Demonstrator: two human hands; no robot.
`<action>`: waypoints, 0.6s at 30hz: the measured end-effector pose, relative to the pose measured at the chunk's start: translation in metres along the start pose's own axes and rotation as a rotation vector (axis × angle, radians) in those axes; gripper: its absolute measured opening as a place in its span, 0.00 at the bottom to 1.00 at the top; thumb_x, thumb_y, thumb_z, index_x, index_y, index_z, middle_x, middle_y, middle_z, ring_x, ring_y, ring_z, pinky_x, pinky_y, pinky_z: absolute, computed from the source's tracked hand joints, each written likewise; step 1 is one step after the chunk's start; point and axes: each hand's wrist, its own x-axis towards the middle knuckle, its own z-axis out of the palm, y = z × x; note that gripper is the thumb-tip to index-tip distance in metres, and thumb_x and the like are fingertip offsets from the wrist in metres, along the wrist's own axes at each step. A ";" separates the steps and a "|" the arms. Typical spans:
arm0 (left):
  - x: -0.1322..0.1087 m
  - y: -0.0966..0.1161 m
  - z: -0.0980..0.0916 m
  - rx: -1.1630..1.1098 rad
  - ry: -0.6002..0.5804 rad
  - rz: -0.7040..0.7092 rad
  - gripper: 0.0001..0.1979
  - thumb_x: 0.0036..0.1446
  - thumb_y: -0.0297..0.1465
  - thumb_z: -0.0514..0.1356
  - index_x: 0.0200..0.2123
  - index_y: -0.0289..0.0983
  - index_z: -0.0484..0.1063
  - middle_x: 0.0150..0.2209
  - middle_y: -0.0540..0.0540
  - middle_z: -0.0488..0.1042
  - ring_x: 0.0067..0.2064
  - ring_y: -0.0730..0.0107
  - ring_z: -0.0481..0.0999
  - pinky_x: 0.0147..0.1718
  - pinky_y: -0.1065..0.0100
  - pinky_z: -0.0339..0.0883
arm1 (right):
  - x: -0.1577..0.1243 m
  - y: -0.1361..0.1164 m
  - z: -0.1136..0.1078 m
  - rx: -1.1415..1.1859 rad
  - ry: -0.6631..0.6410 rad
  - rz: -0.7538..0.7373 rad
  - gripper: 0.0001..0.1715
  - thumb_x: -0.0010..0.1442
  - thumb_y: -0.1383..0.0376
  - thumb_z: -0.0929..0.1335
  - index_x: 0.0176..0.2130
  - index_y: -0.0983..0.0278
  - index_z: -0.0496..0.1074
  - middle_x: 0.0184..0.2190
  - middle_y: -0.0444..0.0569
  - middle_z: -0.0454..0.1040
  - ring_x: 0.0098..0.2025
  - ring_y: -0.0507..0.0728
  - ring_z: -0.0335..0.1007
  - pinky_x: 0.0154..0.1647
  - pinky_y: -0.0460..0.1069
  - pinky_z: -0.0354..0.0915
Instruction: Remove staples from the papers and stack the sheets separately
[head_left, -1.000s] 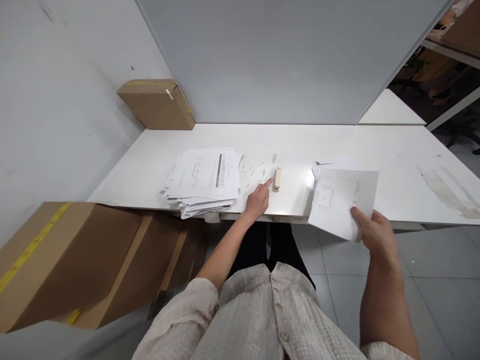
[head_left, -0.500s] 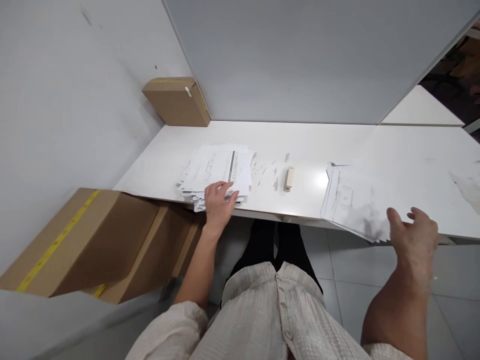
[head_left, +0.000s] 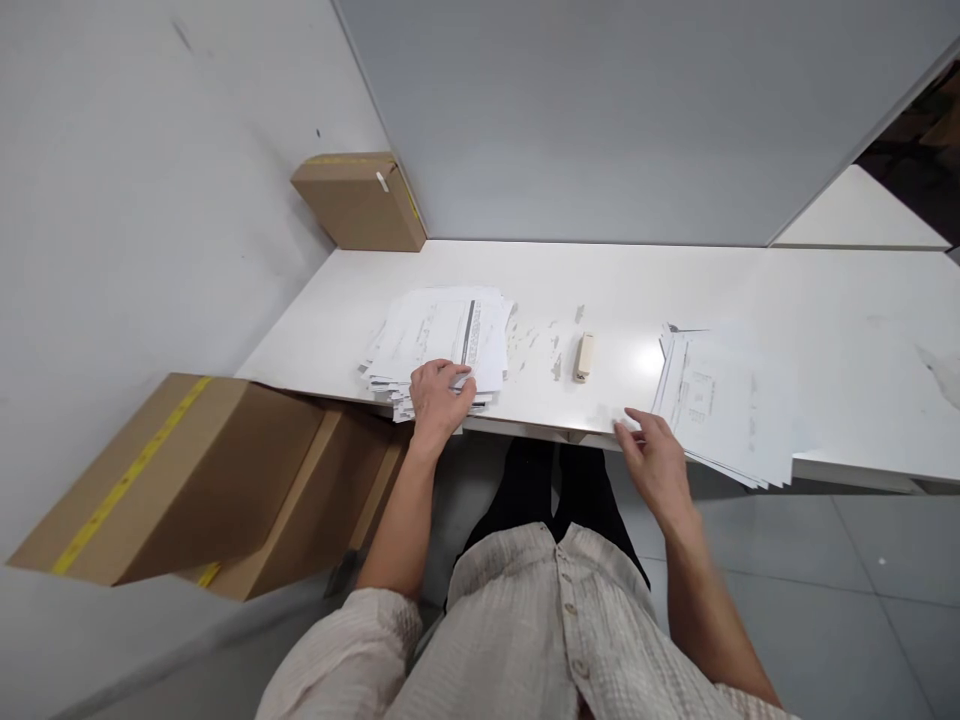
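Observation:
A thick stack of printed paper sheets [head_left: 420, 335] lies on the left part of the white desk, its edges uneven. My left hand [head_left: 441, 402] is at the stack's front edge, thumb and fingers closed around the edge of a top sheet; how many sheets it grips is hidden. My right hand [head_left: 654, 462] is over the desk's front edge, fingers apart and nothing in them. It is just left of a thinner, fanned pile of sheets [head_left: 720, 410], which overhangs the front edge. Between both piles rests a small cream block-shaped object [head_left: 584, 358].
A cardboard box [head_left: 364, 205] stands at the desk's back left corner against the wall. Larger taped boxes [head_left: 187, 470] are on the left below the desk [head_left: 600, 275]. A grey panel [head_left: 570, 120] rises behind. Dark scuffs mark the desktop beside the left stack.
My right hand has swung left, from the right side of the fanned pile to its left side. My left hand stays at the left stack, thumb and fingers closer together.

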 end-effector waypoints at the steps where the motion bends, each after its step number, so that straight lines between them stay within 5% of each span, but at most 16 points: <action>1: 0.001 0.001 0.002 -0.022 0.016 -0.024 0.08 0.47 0.31 0.58 0.33 0.41 0.75 0.40 0.44 0.69 0.46 0.57 0.65 0.49 0.56 0.56 | -0.002 -0.003 0.004 0.010 -0.023 -0.021 0.23 0.59 0.54 0.60 0.47 0.65 0.68 0.43 0.56 0.69 0.31 0.55 0.69 0.32 0.51 0.66; 13: -0.002 0.008 -0.002 -0.331 0.145 -0.130 0.04 0.45 0.32 0.62 0.22 0.39 0.73 0.30 0.49 0.73 0.41 0.65 0.69 0.47 0.60 0.59 | -0.016 -0.014 0.027 0.049 -0.170 -0.082 0.21 0.60 0.56 0.59 0.48 0.64 0.68 0.45 0.56 0.68 0.32 0.56 0.69 0.36 0.54 0.65; 18: -0.020 0.025 -0.019 -0.367 0.264 -0.056 0.05 0.48 0.34 0.62 0.26 0.40 0.73 0.34 0.48 0.73 0.44 0.66 0.68 0.48 0.60 0.59 | -0.014 -0.029 0.034 0.390 -0.303 0.041 0.22 0.57 0.52 0.62 0.46 0.61 0.69 0.43 0.54 0.71 0.36 0.58 0.70 0.39 0.55 0.66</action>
